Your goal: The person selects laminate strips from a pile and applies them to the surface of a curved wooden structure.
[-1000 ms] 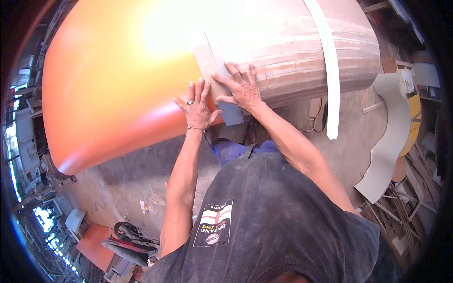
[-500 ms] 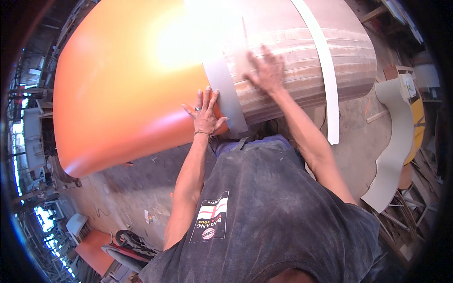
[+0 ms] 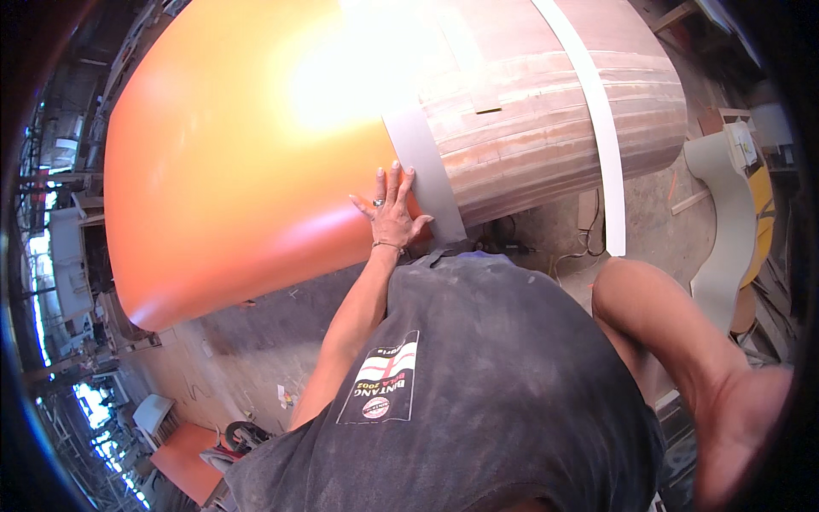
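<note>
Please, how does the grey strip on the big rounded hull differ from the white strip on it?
The grey strip is wider than the white strip. The grey strip lies where the orange part meets the bare wooden part; the white strip crosses the wooden part alone. The left hand presses flat at the edge of the grey strip, while no hand touches the white strip. Both follow the curve of the hull.

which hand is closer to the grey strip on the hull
Left. The left hand lies flat beside the grey strip, thumb touching it; the right arm is pulled back, hand out of view.
</note>
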Motion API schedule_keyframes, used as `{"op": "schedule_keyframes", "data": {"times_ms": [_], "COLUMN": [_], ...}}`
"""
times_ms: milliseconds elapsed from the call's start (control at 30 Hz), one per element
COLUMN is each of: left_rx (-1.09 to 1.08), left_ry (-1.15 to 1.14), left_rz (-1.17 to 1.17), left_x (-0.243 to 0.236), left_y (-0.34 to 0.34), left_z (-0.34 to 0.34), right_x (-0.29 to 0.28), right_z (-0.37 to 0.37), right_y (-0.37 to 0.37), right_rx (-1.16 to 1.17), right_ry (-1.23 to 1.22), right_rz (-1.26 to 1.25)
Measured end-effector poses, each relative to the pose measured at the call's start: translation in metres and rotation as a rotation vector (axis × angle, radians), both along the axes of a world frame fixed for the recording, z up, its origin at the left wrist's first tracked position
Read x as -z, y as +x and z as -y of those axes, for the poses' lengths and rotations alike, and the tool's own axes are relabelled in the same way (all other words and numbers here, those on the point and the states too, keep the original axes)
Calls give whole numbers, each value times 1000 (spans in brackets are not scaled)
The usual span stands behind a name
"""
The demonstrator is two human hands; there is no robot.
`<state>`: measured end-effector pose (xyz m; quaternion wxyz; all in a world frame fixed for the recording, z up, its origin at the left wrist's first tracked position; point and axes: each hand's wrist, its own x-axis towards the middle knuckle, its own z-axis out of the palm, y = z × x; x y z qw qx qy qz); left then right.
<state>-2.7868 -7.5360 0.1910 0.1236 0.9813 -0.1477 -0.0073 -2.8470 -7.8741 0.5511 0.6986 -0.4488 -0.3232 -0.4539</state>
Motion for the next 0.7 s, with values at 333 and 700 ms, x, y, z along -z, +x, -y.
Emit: {"op": "schedule_keyframes", "data": {"times_ms": [333, 700], "left_rx": [33, 32], "left_ry": [-28, -31], "left_rz": [-44, 14], "left_x": [-7, 9], "left_y": [2, 1], "left_z": [1, -5], "right_x": [25, 313], "right_z": [-77, -169], "right_y": [36, 136], "right_rx": [255, 596], "right_ry": [-76, -1171], "right_rz": [-387, -1106]}}
